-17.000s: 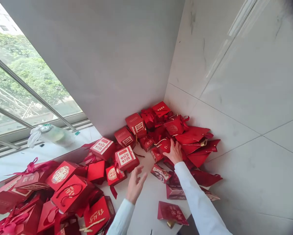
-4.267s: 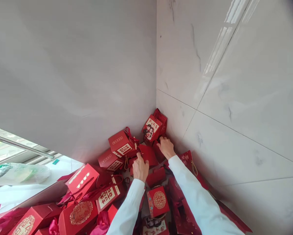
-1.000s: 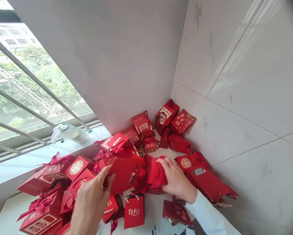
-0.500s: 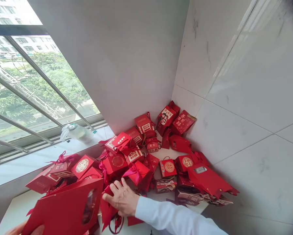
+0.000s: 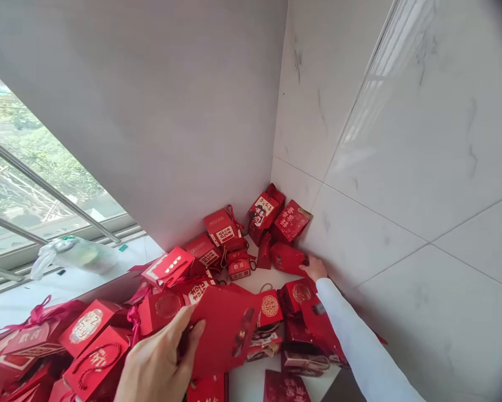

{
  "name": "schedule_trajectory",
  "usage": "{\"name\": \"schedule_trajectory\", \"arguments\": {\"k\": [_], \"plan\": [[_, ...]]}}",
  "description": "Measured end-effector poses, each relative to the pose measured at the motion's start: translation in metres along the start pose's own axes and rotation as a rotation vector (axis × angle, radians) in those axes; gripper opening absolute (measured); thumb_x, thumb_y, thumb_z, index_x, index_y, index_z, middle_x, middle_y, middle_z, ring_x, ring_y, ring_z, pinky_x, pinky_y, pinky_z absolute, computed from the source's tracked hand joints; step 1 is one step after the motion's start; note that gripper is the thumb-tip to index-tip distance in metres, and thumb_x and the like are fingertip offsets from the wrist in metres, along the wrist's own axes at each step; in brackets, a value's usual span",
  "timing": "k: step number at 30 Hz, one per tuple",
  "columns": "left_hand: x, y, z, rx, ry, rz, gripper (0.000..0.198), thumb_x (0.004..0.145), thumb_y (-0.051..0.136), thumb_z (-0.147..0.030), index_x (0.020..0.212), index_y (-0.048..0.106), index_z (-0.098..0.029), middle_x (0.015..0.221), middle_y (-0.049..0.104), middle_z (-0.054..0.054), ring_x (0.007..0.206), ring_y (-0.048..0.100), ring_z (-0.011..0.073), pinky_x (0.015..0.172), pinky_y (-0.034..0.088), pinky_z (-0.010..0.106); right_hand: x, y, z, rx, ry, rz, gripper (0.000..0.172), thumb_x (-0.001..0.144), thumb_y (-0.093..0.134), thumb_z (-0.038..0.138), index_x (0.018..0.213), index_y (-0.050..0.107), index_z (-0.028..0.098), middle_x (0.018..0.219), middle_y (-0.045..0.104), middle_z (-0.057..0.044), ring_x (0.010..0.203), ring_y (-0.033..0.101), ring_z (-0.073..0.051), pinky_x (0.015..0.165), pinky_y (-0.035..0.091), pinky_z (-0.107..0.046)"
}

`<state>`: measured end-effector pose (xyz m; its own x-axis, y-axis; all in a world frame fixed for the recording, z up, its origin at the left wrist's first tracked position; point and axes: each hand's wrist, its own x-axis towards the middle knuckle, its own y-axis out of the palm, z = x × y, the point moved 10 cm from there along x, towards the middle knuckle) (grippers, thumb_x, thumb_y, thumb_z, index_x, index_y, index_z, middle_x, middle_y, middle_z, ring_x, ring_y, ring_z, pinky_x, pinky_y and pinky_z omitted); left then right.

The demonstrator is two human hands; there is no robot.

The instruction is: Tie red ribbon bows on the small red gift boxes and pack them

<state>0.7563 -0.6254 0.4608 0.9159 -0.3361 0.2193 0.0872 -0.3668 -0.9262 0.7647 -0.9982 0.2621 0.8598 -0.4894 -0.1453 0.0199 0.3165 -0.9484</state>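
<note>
A red gift bag (image 5: 223,329) is gripped at its left edge by the left hand (image 5: 158,357), fingers closed around it, over a heap of red gift boxes (image 5: 167,306) on a white surface (image 5: 251,379). The right hand (image 5: 315,268) is stretched out with fingers extended, nothing visibly held, just beside a red bag (image 5: 287,258) near the tiled wall (image 5: 372,167). A plastic bag (image 5: 72,255) lies on the window ledge (image 5: 66,282).

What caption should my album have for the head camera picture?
Left hand grips a red gift bag while the right hand reaches a smaller red bag by the tiled wall.
</note>
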Motion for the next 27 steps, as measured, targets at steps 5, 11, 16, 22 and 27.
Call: {"name": "schedule_trajectory", "arguments": {"k": [5, 11, 16, 22, 27], "plan": [[0.023, 0.035, -0.014, 0.123, -0.029, 0.136, 0.035, 0.089, 0.037, -0.038, 0.108, 0.062, -0.024, 0.063, 0.067, 0.001, 0.058, 0.063, 0.0188, 0.055, 0.043, 0.025, 0.030, 0.026, 0.003, -0.082, 0.044, 0.017, 0.028, 0.093, 0.052, 0.034, 0.114, 0.056, 0.015, 0.103, 0.062, -0.006, 0.086, 0.062, -0.017, 0.076, 0.053, -0.037], [0.033, 0.065, -0.018, 0.247, -0.099, 0.262, 0.036, 0.089, 0.035, -0.032, 0.111, 0.062, -0.024, 0.068, 0.069, 0.004, 0.070, 0.067, 0.0245, 0.058, 0.042, 0.029, 0.057, 0.009, 0.022, -0.158, -0.080, 0.009, 0.031, 0.093, 0.051, 0.036, 0.115, 0.056, 0.016, 0.108, 0.062, -0.007, 0.093, 0.061, -0.019, 0.083, 0.050, -0.041], [0.040, 0.079, -0.032, 0.250, -0.075, 0.303, 0.029, 0.089, 0.037, -0.028, 0.103, 0.062, -0.022, 0.064, 0.067, 0.003, 0.066, 0.065, 0.0228, 0.056, 0.038, 0.028, 0.063, 0.007, -0.012, -0.234, -0.084, 0.056, 0.027, 0.092, 0.053, 0.034, 0.110, 0.058, 0.015, 0.105, 0.062, -0.006, 0.091, 0.062, -0.018, 0.081, 0.051, -0.039], [0.060, 0.102, -0.058, 0.200, -0.092, 0.323, 0.022, 0.090, 0.039, -0.025, 0.100, 0.059, -0.021, 0.063, 0.067, 0.002, 0.065, 0.066, 0.0224, 0.057, 0.037, 0.028, 0.065, 0.021, -0.038, -0.266, -0.011, 0.040, 0.026, 0.092, 0.054, 0.032, 0.110, 0.058, 0.014, 0.102, 0.063, -0.006, 0.087, 0.062, -0.017, 0.077, 0.053, -0.037], [0.105, 0.147, -0.118, 0.164, -0.059, 0.303, 0.016, 0.088, 0.042, -0.021, 0.093, 0.056, -0.017, 0.073, 0.069, 0.008, 0.072, 0.068, 0.0240, 0.057, 0.040, 0.027, 0.068, 0.013, -0.027, -0.199, 0.025, -0.013, 0.026, 0.092, 0.053, 0.029, 0.113, 0.055, 0.013, 0.103, 0.062, -0.007, 0.087, 0.062, -0.018, 0.076, 0.052, -0.036]]}}
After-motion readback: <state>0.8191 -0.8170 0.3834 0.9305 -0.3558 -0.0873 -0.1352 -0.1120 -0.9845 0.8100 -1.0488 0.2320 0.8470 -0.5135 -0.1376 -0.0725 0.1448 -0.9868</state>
